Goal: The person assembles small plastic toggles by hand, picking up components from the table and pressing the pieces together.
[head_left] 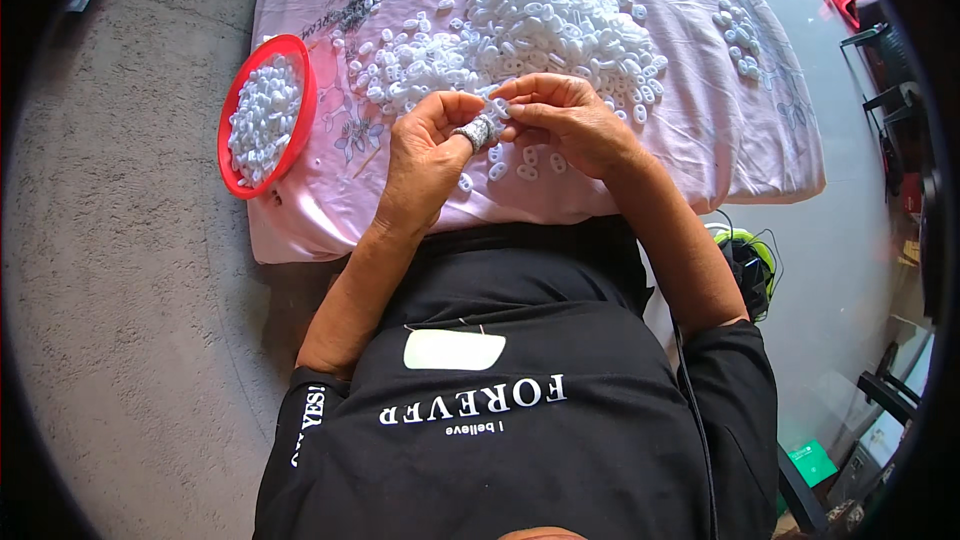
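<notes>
Both my hands meet over the near part of a pink printed cloth (340,195). Between their fingertips is a small white oval plastic piece (498,108) with holes. My left hand (432,145) pinches it from the left, with a grey fabric wrap (474,133) around the thumb. From the right, my right hand (578,122) has thumb and forefinger closed on the same piece. Fingers cover part of it. Just beyond the hands spreads a large heap of similar white pieces (550,15), and several loose ones (527,172) lie beneath them.
At the cloth's left edge, a red round basket (309,105) holds many white pieces. A small cluster of pieces (738,35) lies far right. A thin stick (367,162) rests left of my hands. Beside my right arm on the floor is a black and yellow-green object (748,265).
</notes>
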The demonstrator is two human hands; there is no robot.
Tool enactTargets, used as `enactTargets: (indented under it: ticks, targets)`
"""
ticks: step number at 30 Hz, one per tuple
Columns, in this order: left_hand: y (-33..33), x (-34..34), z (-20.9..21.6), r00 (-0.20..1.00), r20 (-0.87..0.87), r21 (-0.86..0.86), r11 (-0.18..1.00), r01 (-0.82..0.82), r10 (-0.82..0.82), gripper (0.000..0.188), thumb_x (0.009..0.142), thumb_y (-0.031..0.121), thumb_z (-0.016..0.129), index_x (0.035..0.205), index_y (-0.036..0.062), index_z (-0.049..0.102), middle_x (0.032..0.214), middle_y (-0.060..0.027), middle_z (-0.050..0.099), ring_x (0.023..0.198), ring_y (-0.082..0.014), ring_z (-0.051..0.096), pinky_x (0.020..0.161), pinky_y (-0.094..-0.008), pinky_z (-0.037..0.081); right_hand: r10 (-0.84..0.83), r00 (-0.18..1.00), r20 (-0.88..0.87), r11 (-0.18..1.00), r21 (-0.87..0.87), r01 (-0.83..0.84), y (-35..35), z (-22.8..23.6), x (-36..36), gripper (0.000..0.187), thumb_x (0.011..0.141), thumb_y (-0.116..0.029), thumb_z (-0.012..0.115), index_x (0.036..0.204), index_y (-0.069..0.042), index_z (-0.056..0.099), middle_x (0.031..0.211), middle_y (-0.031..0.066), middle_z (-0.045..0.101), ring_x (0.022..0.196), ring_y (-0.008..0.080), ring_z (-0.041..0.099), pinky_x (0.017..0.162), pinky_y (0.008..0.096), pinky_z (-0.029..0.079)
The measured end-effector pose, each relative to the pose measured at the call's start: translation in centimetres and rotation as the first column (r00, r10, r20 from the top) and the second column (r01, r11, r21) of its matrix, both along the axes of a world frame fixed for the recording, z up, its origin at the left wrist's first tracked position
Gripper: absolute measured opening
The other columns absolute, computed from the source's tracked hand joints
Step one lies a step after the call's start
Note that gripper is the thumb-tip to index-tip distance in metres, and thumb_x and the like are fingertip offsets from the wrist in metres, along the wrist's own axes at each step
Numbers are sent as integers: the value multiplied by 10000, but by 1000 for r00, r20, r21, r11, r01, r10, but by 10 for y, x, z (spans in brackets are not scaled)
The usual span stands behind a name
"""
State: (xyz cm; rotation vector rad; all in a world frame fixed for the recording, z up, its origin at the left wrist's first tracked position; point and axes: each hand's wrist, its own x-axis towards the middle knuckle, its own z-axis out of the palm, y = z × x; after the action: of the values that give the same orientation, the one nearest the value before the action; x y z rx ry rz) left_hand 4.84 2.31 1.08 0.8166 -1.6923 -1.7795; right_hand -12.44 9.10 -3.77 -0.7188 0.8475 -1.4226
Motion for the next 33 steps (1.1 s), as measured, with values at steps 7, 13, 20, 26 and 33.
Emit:
enactTargets:
  ticks: [7,13,20,26,33]
  targets:
    - [-3,1,-6,1000,12,8,1000,-15,15,271,789,-139,436,1025,-72,551,979,-117,610,877,-150,632,809,-268,530,-20,993,-112,1000,-15,18,-1,-1,1,238,872,-91,630,1094,-5,626,880,71,665,757,114,653,716,245,543]
    - [-4,3,-10,999,32,-8,1000,-27,27,305,769,-152,420,1028,-62,554,994,-93,590,914,-134,606,821,-268,523,-65,966,-250,998,-43,56,-1,3,3,227,882,-104,618,1085,-5,634,842,65,666,753,111,651,693,238,532]
    - [-2,2,-8,999,22,11,1000,-26,26,310,766,-158,421,1026,-57,556,993,-90,590,912,-129,601,836,-266,515,-79,964,-254,996,-60,66,0,4,3,226,883,-109,613,1079,0,637,843,68,666,761,116,653,691,238,529]
    - [-3,2,-9,999,35,6,999,-35,34,309,770,-156,428,1033,-58,557,991,-89,593,912,-127,601,833,-267,516,-60,974,-220,998,-45,51,0,2,2,246,872,-115,624,1085,8,631,859,71,665,766,118,654,693,240,530]
    - [-2,2,-8,1000,5,12,1000,-20,20,306,774,-157,428,1034,-60,557,996,-95,597,922,-134,603,846,-275,515,-61,974,-217,997,-53,51,0,3,2,249,867,-106,621,1089,7,628,852,70,662,763,114,649,700,240,530]
